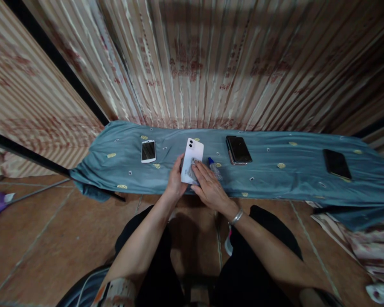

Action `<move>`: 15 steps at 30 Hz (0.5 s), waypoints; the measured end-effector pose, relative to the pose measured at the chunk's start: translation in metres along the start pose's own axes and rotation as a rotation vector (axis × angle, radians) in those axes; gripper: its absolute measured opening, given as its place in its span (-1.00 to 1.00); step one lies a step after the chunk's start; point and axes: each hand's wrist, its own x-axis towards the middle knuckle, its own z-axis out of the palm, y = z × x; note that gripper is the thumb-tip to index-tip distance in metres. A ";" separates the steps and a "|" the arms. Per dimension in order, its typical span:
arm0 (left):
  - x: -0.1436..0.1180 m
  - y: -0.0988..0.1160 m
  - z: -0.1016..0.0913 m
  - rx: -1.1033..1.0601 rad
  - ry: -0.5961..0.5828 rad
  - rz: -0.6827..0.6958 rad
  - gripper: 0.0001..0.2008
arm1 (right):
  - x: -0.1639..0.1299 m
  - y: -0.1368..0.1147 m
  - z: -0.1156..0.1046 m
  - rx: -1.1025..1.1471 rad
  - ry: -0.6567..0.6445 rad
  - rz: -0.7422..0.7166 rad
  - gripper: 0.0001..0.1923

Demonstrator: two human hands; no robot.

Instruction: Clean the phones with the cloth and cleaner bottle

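While the left hand (pixel 176 181) grips the white phone (pixel 192 160), the right hand (pixel 209 187) lies flat on it.

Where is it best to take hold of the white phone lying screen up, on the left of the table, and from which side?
Grip the white phone by its two long edges, coming from above. It lies flat on the blue cloth, apart from other things, its short end towards the person, so both long sides seem free for thumb and fingers.

Four phones on the cloth-covered bench (pixel 275 179): two white ones (pixel 148 151) (pixel 192 160), two dark (pixel 238 149) (pixel 337 163). One small bottle (pixel 213 167). One wipe (pixel 194 167). Two hands (pixel 176 181) (pixel 211 187). One bracelet (pixel 236 217).
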 end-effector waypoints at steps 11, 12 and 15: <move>-0.012 -0.018 0.000 0.121 -0.067 -0.015 -0.77 | 0.010 0.035 -0.008 0.000 0.095 0.179 -0.39; -0.013 -0.019 0.000 0.134 -0.074 -0.016 -0.77 | 0.011 0.037 -0.009 0.001 0.102 0.195 -0.39; -0.017 -0.021 0.001 0.164 -0.086 -0.039 -0.77 | 0.013 0.042 -0.011 0.010 0.114 0.233 -0.39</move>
